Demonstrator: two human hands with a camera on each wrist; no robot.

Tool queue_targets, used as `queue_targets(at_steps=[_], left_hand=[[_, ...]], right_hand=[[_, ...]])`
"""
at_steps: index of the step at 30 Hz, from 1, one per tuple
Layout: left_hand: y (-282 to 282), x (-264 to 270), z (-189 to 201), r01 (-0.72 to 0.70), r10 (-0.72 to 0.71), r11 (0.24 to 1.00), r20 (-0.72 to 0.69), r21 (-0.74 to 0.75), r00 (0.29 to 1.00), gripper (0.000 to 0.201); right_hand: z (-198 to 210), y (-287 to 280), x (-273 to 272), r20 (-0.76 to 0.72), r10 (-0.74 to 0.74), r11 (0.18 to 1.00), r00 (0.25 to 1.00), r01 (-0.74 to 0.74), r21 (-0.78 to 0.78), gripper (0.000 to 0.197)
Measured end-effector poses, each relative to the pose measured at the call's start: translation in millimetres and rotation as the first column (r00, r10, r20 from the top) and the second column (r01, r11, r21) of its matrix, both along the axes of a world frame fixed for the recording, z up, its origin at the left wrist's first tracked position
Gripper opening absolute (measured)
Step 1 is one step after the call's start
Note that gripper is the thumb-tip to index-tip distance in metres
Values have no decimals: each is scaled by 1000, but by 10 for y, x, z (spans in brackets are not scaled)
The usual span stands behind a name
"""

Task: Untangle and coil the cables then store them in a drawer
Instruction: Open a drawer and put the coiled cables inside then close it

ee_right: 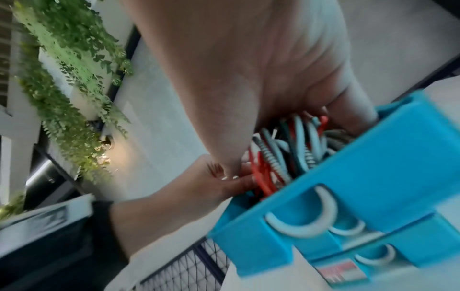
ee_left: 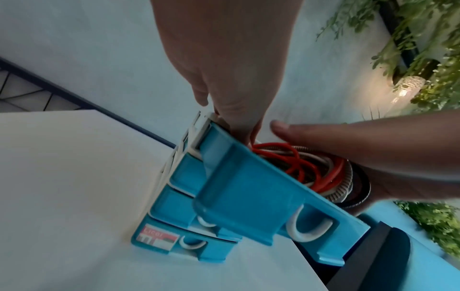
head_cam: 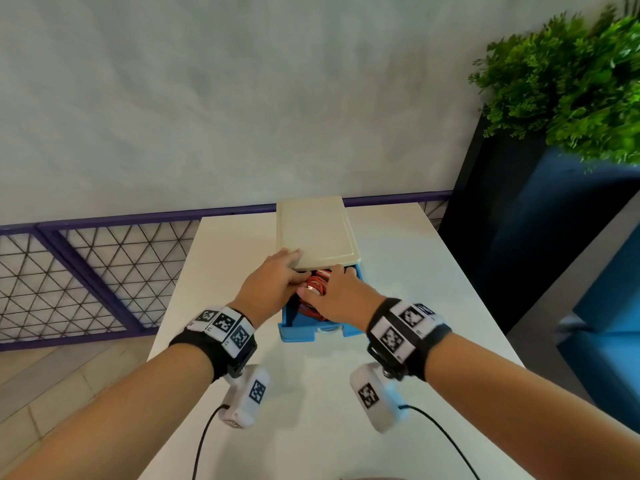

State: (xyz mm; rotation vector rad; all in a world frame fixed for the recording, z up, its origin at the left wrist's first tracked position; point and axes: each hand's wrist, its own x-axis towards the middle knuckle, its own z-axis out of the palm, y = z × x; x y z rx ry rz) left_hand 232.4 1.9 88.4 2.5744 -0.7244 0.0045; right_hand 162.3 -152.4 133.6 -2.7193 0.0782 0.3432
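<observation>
A small blue plastic drawer unit with a cream flat lid [head_cam: 313, 233] is standing on the white bench [head_cam: 415, 271], toward its far edge. The top blue plastic drawer [ee_left: 248, 195] is sitting pulled out toward the person, with a white U-shaped handle [ee_left: 308, 230] on its front; in the left wrist view 3 more drawer fronts are showing closed beneath it. Inside the open drawer a bundle of coiled cables, red, white and braided grey-black [ee_left: 306, 167], is lying in overlapping loops, filling most of the compartment. The left hand [head_cam: 273, 282] is reaching over the drawer's left rear corner; its outer fingers are lying on the front edge of the cream lid while the thumb and nearer fingers are dipping into the drawer against the red loops. Whether they are pinching a loop cannot be told, as the head view is too small there and the left wrist view hides the tips. The right hand [head_cam: 341, 294] is lying palm-down over the right part of the bundle, fingers bent down into the coils and touching them; in the blurred right wrist view the cables [ee_right: 286, 149] are sitting directly beneath the palm, and a closed grasp cannot be confirmed. A leafy green plant in a dark tall planter [head_cam: 571, 81] is standing right of the bench, and a purple-framed wire mesh railing [head_cam: 86, 268] is running behind it on the left.
</observation>
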Motion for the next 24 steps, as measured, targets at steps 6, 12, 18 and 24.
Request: queue_targets(at_steps=[6,12,18,24], left_hand=[[16,-6,-42,-12,7,999,110,40,994,43],[30,14,73,58,-68,978,42,200,997,30],[26,-14,150,35,-33,999,-77,19,996,25],[-8,4,176,-85,54,975,-152,-204,987,4]], right_hand=[[-84,-167,-366,168,303,953,938,-294,-78,64],[-406,-3,-143,161,286,943,945,-247,-225,72],[-431,150,-161,175,160,975,971,-128,-179,69],[-416,-24,-196,395,356,934,847,-336,-121,54]])
